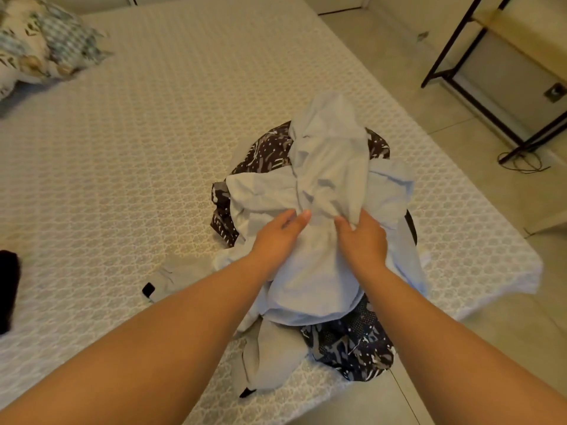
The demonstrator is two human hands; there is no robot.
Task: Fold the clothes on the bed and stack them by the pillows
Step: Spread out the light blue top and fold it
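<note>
bed [153, 133]: 1 clothes pile [322, 271] | pillows [40, 47]: 2 | left hand [276, 237], right hand [365, 237]: grips pinching pale shirt [328, 167]

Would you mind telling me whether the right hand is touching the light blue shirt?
Touching: the head view shows the right hand pinching a fold of the light blue shirt.
</note>
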